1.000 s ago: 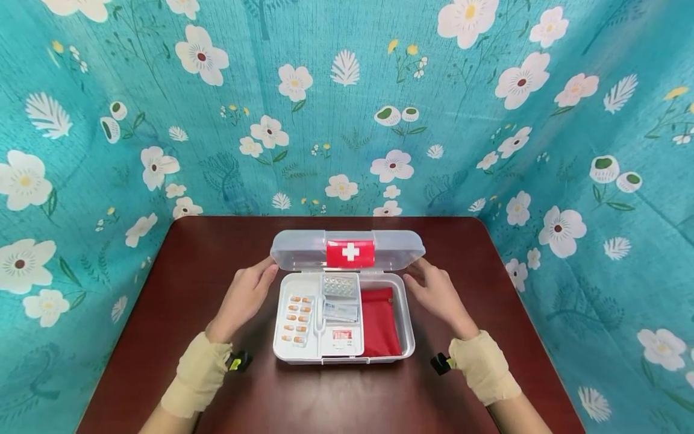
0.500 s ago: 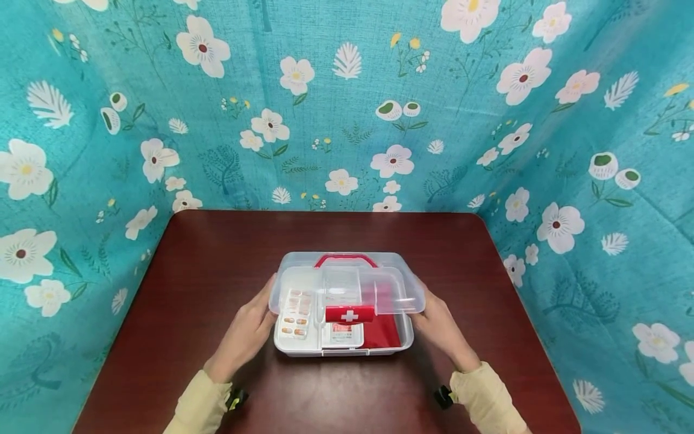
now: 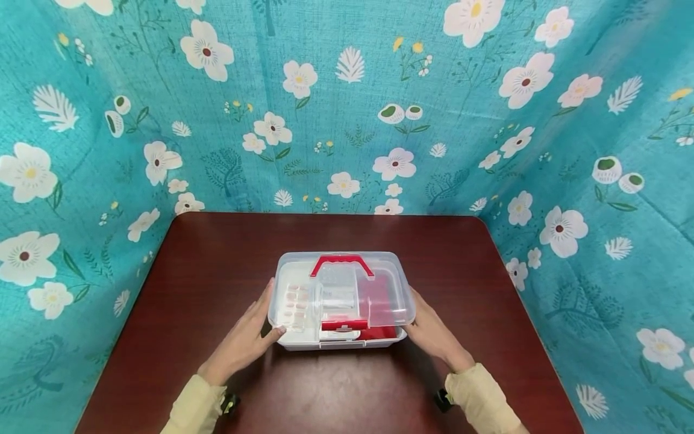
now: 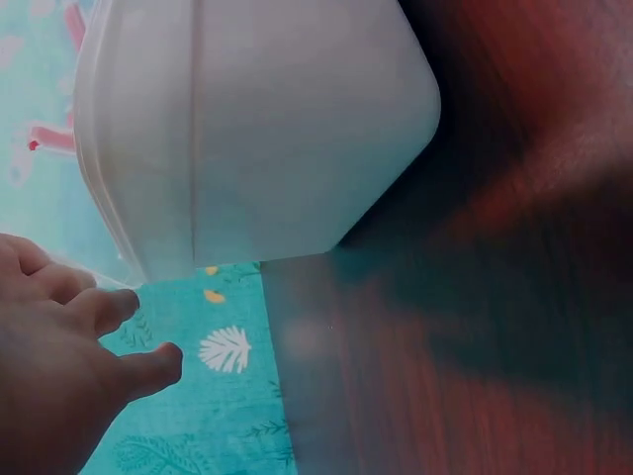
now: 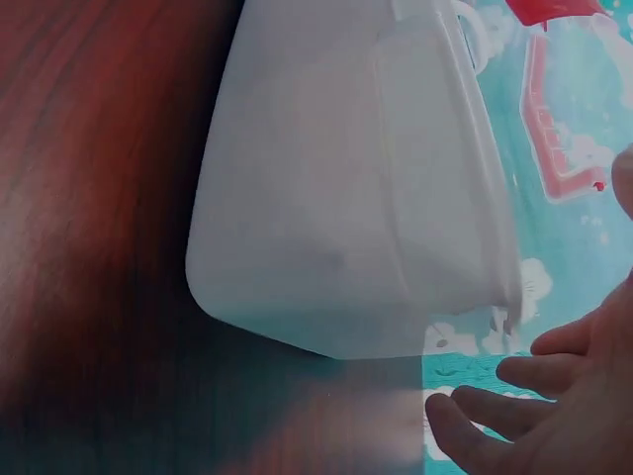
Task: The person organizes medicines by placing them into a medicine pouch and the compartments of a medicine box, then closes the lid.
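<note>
Left hand [image 3: 246, 337] and right hand [image 3: 431, 331], fingers straight, flank first-aid box [image 3: 341, 301] touching lid [image 3: 379, 289] edges; bare table [image 3: 217, 253] all round.

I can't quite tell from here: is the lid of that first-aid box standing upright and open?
No, the clear lid lies down over the box, its red handle on top.

Left hand [image 3: 246, 337] and right hand [image 3: 431, 330] forward; fingers extended, palms facing inward.
</note>
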### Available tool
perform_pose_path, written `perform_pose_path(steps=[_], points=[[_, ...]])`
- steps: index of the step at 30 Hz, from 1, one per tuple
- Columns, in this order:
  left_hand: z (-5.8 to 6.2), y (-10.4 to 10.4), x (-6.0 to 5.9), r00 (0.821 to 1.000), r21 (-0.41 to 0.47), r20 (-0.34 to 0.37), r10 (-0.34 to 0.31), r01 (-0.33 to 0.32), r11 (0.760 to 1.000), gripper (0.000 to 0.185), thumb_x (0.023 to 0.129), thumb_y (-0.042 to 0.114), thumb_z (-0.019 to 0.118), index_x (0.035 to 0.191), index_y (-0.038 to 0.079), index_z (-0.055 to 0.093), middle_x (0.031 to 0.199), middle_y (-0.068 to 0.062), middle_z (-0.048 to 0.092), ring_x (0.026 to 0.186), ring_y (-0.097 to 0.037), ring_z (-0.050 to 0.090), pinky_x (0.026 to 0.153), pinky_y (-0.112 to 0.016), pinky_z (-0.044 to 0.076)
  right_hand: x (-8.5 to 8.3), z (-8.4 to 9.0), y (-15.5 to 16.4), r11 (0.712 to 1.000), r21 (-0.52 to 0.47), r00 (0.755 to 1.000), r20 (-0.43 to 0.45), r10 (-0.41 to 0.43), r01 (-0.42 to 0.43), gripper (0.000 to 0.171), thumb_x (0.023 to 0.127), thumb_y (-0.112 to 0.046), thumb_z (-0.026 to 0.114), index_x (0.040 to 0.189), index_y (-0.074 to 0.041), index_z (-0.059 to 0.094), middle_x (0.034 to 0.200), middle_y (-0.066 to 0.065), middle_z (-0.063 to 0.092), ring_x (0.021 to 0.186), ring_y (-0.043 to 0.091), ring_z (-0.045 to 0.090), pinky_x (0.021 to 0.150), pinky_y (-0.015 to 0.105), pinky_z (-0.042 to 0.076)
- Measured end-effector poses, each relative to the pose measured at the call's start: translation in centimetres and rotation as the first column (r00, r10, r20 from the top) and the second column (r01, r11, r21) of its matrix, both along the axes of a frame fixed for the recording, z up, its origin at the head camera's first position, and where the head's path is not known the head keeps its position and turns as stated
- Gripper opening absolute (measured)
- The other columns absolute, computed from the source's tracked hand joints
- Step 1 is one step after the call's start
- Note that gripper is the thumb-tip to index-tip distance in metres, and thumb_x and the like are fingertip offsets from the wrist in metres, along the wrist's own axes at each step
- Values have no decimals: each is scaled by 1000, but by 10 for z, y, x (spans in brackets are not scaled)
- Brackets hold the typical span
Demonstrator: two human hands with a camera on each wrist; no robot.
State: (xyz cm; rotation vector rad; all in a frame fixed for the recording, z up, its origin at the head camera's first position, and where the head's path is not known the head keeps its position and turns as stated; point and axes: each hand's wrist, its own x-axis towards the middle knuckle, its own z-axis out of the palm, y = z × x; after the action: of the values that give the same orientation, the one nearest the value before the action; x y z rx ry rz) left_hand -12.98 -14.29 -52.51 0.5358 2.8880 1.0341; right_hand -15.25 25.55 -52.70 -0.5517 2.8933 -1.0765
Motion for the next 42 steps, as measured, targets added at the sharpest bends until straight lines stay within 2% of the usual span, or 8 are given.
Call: perform_pose_path(steps=[4, 13, 19, 22, 27, 32, 37, 42], points=[[-1, -2, -5, 999, -13, 39, 1, -1, 1000, 101, 91, 47, 67, 161, 12, 2, 168, -10, 12, 150, -33, 29, 115, -44, 31, -10, -2, -2, 1000, -22, 999, 33, -2, 2, 63, 97, -23, 61, 153, -9, 36, 149, 15, 47, 135, 29, 49, 108, 53, 41], [0, -4, -20, 998, 14, 45, 41, -42, 999, 97, 94, 43, 65, 161, 16, 1, 168, -9, 12, 151, -29, 28, 114, -48, 32, -40, 1, -3, 997, -55, 998, 47, 47, -44, 56, 95, -22, 62, 146, -6, 47, 147, 16, 50, 136, 32, 47, 109, 54, 38], [-3, -3, -15, 998, 41, 38, 54, -55, 998, 95, 94, 42, 65, 162, 17, 4, 168, -7, 14, 150, -29, 29, 117, -26, 27, -29, 6, -3, 989, -140, 990, 128, 60, -42, 50, 89, -16, 71, 136, -7, 57, 138, 15, 56, 125, 31, 55, 101, 52, 48], [-5, -2, -12, 998, 74, 34, 58, -61, 995, 93, 95, 41, 65, 162, 18, 4, 168, -5, 12, 151, -29, 28, 114, -10, 16, -16, 11, -5, 965, -258, 976, 217, 0, 57, 40, 90, -11, 71, 129, -3, 64, 137, 18, 57, 123, 32, 56, 97, 48, 52], [-6, 1, -11, 997, 91, 21, 75, -77, 993, 90, 96, 39, 63, 162, 20, 4, 169, -2, 10, 151, -30, 27, 120, -25, 22, 1, 23, -11, 872, -409, 916, 387, -101, 269, 34, 93, -13, 68, 122, 3, 67, 120, 15, 67, 105, 19, 64, 83, 27, 53], [-10, -2, -8, 995, 101, 27, 101, -103, 989, 91, 97, 38, 62, 161, 25, 0, 169, -2, 10, 151, -31, 27, 114, -53, 31, 8, 22, -23, 666, -661, 774, 602, 196, 346, 36, 99, -10, 57, 132, 2, 52, 107, 4, 73, 88, 8, 68, 68, 17, 49], [-16, -2, -6, 995, 100, 42, 93, -96, 990, 91, 97, 39, 62, 161, 25, -2, 169, -1, 8, 152, -29, 25, 113, -53, 31, 12, 15, -38, 489, -783, 644, 607, 465, 386, 30, 101, -4, 49, 130, -1, 47, 117, -1, 71, 102, 10, 69, 80, 17, 51], [-21, -2, -4, 994, 114, 69, 90, -97, 989, 90, 98, 40, 61, 161, 28, -2, 169, -2, 10, 151, -29, 25, 115, -53, 31, 17, 9, -44, 516, -750, 627, 646, 435, 414, 33, 100, -6, 53, 131, 4, 47, 114, 0, 71, 99, 9, 70, 83, 17, 52]])
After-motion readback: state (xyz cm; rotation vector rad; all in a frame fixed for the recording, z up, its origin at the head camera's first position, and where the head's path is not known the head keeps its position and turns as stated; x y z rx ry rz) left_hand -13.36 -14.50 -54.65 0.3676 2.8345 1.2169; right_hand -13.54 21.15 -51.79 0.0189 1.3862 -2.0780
